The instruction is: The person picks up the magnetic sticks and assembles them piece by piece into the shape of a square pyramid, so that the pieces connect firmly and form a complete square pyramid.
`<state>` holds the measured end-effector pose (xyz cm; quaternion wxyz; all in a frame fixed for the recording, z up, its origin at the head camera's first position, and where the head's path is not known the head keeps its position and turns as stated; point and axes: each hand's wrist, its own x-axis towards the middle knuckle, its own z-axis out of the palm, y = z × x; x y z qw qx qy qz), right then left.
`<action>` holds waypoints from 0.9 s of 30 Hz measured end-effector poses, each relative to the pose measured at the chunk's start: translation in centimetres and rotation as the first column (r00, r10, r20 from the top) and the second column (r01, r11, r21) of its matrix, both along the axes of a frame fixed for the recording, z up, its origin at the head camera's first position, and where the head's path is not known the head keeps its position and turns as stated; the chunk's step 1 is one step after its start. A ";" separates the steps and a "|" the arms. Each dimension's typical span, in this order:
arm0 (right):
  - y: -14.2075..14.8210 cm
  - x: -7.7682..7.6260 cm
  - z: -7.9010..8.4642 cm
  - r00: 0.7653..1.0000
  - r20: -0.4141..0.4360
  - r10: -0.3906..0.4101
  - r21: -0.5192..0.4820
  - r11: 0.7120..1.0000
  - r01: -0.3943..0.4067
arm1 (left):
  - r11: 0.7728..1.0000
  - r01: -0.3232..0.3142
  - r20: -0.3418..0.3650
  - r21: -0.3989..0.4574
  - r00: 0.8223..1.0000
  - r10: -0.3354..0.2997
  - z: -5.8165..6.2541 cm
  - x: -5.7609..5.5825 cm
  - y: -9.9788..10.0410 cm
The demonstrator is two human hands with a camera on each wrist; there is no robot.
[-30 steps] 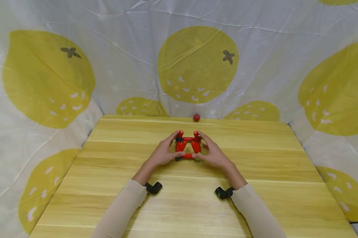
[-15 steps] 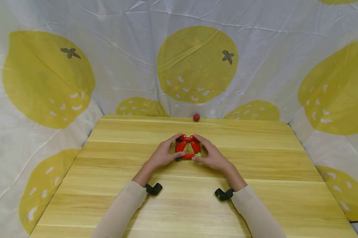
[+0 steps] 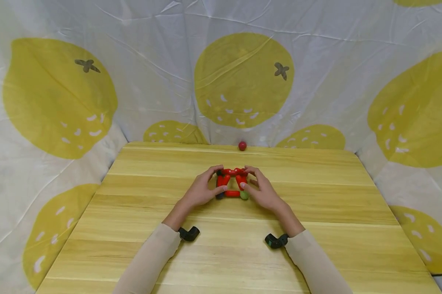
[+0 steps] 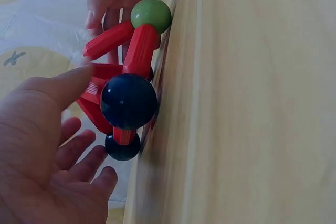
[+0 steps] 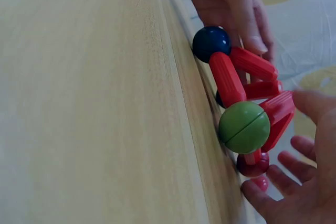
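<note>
A small square of red magnetic rods [image 3: 232, 194] and balls lies at mid-table. Its corners are a green ball [image 5: 244, 128], a dark blue ball [image 4: 128, 102], another dark blue ball [image 4: 123, 146] behind it, and a red ball [image 5: 253, 164]. Short rods slant up and inward from the corners. My left hand [image 3: 200, 189] holds the left side, its thumb on a slanted rod [image 4: 93, 88] and its index finger at the far corner. On the right side, my right hand [image 3: 264, 192] has its thumb against a slanted rod [image 5: 278, 106], fingers at the red ball.
A loose red ball [image 3: 242, 145] sits at the wooden table's [image 3: 294, 261] back edge. Behind and beside the table hangs a white cloth [image 3: 162, 81] with lemon prints. Black wrist cameras show at the left wrist [image 3: 189, 233] and right wrist [image 3: 276, 240].
The two far rods, upright a second ago, have tipped inward and now lean low toward each other. My right thumb has shifted from the front rod up to the right slanted rod.
</note>
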<state>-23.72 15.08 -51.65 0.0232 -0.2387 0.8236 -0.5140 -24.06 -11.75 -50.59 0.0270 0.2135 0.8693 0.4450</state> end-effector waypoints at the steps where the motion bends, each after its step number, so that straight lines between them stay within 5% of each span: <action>1: 0.0 -0.1 -0.1 1.000 0.003 0.001 -0.023 1.000 -0.001 | 1.000 -0.007 0.006 0.020 1.000 0.007 0.0 -0.1 0.0; 18: 0.1 -0.3 -0.4 0.999 -0.028 0.025 0.043 0.999 -0.024 | 1.000 0.022 -0.026 0.016 0.999 -0.022 -0.1 -0.1 -0.1; 22: 0.7 -0.4 -0.5 0.999 -0.006 0.050 0.086 0.995 -0.050 | 0.997 0.019 0.014 0.077 1.000 -0.020 0.4 -1.3 -0.2; 27: 1.5 -0.5 -0.8 0.996 0.001 0.087 0.210 0.974 -0.085 | 0.996 0.050 0.058 0.078 0.997 -0.055 1.7 -4.5 0.2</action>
